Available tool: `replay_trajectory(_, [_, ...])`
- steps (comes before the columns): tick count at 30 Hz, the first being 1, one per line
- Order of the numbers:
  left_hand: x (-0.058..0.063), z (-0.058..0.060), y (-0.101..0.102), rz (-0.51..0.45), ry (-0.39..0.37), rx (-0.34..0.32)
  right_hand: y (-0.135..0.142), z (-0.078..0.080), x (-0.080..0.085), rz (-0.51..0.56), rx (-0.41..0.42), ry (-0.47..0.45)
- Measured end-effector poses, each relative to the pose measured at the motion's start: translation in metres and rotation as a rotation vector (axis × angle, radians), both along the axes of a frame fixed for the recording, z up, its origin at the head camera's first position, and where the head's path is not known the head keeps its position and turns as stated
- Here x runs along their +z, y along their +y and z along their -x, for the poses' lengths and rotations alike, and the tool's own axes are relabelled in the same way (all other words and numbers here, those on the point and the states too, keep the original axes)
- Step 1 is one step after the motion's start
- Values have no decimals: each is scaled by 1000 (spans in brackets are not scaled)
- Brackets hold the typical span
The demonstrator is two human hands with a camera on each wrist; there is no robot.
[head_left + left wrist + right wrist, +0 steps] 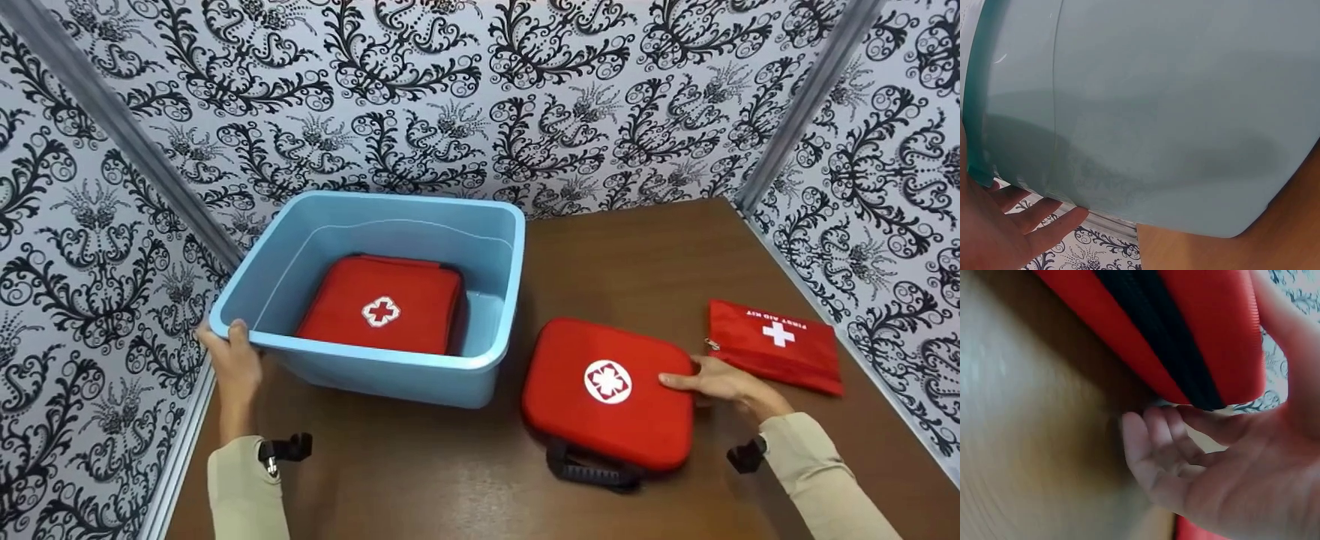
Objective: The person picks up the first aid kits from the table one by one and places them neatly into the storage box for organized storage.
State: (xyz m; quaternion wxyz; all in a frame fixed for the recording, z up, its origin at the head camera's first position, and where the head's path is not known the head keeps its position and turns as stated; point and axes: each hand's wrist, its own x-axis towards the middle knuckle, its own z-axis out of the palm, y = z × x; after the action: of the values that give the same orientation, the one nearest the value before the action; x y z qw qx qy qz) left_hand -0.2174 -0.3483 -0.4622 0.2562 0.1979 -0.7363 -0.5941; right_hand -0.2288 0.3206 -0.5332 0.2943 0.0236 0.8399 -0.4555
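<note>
My left hand (235, 369) grips the light blue plastic bin (390, 375) at its near left corner, thumb over the rim. In the left wrist view, the fingers (1058, 230) lie against the bin's outer wall (1174, 140). Inside the bin is a red first aid bag (345, 304) with a white-edged cross badge. My right hand (716, 384) holds a red hard first aid case (570, 397) by its right side, thumb on top. Seen from the right wrist, the fingers (1137, 439) curl at the lower edge, beside the black zipper (1151, 326). The case's black handle (592, 474) faces me.
A flat red first aid pouch (750, 337) with a white cross lies on the brown table (622, 262), right of the case. Patterned wall panels (450, 97) close in the back and both sides, with grey metal posts (799, 105) at the corners.
</note>
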Motion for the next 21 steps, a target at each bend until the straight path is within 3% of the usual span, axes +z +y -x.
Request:
replay_trajectory(3, [-1, 2, 0, -11, 17, 1, 0, -1, -3, 69, -50, -50])
replay_trajectory(14, [-2, 0, -1, -26, 4, -1, -7, -6, 2, 93, -138, -124])
replay_trajectory(21, [-4, 1, -1, -22, 10, -2, -3, -8, 0, 322, -150, -169])
